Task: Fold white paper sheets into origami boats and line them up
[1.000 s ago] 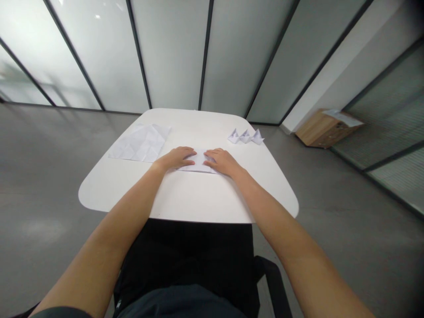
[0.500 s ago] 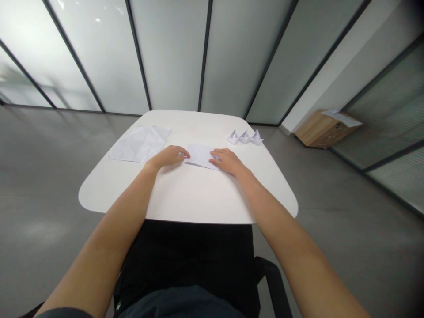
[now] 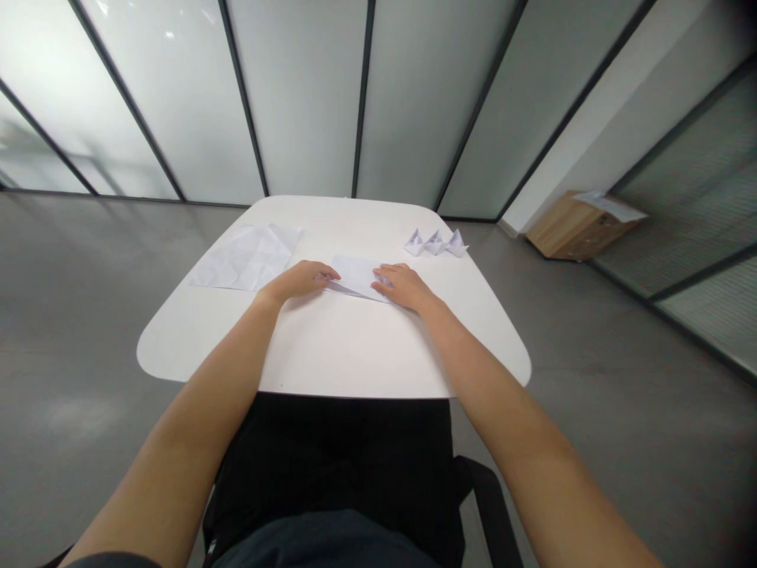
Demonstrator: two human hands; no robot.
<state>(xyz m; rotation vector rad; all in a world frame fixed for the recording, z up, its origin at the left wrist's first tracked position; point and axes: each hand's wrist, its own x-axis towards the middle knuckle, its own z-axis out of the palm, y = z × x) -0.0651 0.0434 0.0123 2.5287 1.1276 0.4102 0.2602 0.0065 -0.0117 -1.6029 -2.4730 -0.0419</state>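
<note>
Black cloth (image 3: 348, 450) covers the person's lap at the near side, a dark chair armrest (image 3: 488, 505) just to its right; beyond them spreads the white table (image 3: 355, 359), its near stretch bare between two forearms. From where I stand, the left hand (image 3: 304, 278) has its thumb and fingertips drawn narrow on the left end of a folded paper (image 3: 356, 272); the right hand (image 3: 405, 285) rests on the right end, thumb and fingers spread somewhat apart, seemingly steadying more than gripping. A second ago both hands lay over this paper, close together; now the left has drawn off to the left, more of the white surface shows between them, and a thin gap has opened along the near edge; to my eye, the work has passed from pressing to parting or adjusting the layers, though the fold inside is hidden from me.

Farther left lies creased paper (image 3: 245, 256), flat on the table; far right stand three small pointed paper pieces (image 3: 435, 243) in a row; behind everything rise frosted panels (image 3: 307, 95), with a brown box (image 3: 576, 227) on the floor at far right.
</note>
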